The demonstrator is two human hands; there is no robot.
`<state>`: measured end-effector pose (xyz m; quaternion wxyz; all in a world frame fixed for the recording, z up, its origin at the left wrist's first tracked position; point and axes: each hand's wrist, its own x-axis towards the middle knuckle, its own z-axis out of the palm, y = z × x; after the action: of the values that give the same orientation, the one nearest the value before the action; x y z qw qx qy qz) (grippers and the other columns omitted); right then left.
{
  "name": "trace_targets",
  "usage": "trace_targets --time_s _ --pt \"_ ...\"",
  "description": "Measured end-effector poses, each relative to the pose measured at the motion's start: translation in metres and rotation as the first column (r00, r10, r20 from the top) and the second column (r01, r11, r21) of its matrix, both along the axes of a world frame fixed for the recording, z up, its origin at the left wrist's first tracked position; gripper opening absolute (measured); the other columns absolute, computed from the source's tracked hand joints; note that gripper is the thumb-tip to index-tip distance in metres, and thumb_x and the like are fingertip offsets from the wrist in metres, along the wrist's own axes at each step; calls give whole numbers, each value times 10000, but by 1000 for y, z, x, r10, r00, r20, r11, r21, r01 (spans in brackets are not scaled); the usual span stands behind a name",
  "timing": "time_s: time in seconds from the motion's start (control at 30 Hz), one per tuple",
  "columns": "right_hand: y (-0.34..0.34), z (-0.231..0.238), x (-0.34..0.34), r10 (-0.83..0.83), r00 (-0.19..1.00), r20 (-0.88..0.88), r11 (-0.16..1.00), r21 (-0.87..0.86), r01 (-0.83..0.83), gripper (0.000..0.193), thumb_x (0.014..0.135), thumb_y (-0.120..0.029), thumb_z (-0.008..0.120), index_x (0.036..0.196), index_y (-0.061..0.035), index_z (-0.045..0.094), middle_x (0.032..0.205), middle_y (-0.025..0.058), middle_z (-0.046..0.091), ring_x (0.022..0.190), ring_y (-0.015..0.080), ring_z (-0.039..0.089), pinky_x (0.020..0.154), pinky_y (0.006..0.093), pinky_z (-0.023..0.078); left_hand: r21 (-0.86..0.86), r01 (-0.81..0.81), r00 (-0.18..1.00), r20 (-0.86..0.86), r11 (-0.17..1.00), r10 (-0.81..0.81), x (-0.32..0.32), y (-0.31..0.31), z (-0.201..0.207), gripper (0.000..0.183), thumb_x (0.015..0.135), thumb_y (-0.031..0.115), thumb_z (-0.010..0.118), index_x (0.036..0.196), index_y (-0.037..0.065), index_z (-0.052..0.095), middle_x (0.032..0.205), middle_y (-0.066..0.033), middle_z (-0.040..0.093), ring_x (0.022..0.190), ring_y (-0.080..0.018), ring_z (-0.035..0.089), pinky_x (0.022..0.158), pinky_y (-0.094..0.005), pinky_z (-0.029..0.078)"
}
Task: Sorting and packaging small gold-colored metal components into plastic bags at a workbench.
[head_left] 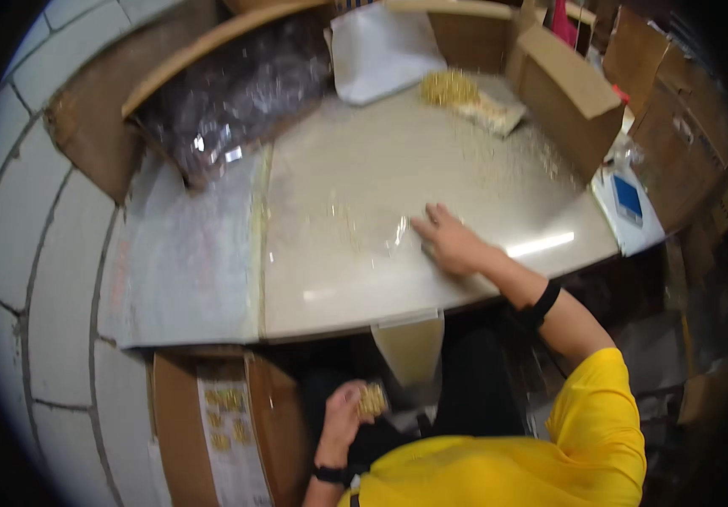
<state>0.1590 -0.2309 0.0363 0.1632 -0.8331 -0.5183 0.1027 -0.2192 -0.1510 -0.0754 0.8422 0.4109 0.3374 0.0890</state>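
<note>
Down by my lap, my left hand [342, 420] is closed around a small clear packet of gold-coloured pieces [372, 400]. My right hand [451, 242] is stretched over the pale tabletop [339, 279], fingers apart and pointing left. Its fingertips are at or just above the surface; blur hides whether they touch. Close to them lie a few tiny shiny gold pieces [400, 230], with more scattered to the left. A heap of gold pieces [448, 87] sits at the back of the table, beside a pale packet [492, 114].
An open carton [229, 59] of clear plastic bags stands at the back left. Cardboard walls [571, 72] bound the right. A blue-screened device [627, 199] rests at the right edge. Below left, a carton [180, 422] holds several gold-filled packets. A chute-like piece [409, 346] hangs under the front edge.
</note>
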Motion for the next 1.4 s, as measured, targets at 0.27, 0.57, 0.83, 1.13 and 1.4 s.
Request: trace_targets --time_s 0.27,0.57,0.83,1.13,1.4 --pt "-76 53 -61 -145 982 -121 661 727 187 256 808 -21 631 1063 -7 626 1011 177 643 935 331 631 819 348 498 62 59 923 376 996 -79 131 45 82 466 1021 349 306 1187 -33 515 1036 -152 636 872 -225 674 635 -334 600" --pt "-56 32 -114 190 970 151 830 503 -241 437 808 -189 685 1195 -29 560 1317 132 517 1283 299 441 1034 458 374 67 74 906 412 995 -96 154 24 95 370 1013 277 366 1190 -17 506 1056 -132 627 892 -206 668 656 -335 606" --pt "-68 31 -116 159 977 138 836 508 -208 418 808 -128 659 1201 -28 559 1330 126 511 1269 282 459 1034 429 386 99 87 896 427 991 -121 153 29 88 307 987 192 449 1219 -7 480 1087 -130 619 926 -216 660 693 -328 604" --pt "-106 29 -113 -21 994 106 840 541 -40 401 762 -25 660 1154 -21 574 1236 139 569 1153 325 549 937 395 473 -79 157 845 526 984 -93 159 29 97 345 937 98 523 1259 1 446 1132 -135 588 979 -217 642 712 -328 602" --pt "-115 10 -127 -53 997 48 810 587 15 354 739 17 660 1087 -17 608 1136 149 617 1055 324 605 879 375 513 -32 63 900 433 998 -43 126 30 95 504 859 -16 581 1318 4 376 1176 -151 550 1055 -241 602 810 -346 575"
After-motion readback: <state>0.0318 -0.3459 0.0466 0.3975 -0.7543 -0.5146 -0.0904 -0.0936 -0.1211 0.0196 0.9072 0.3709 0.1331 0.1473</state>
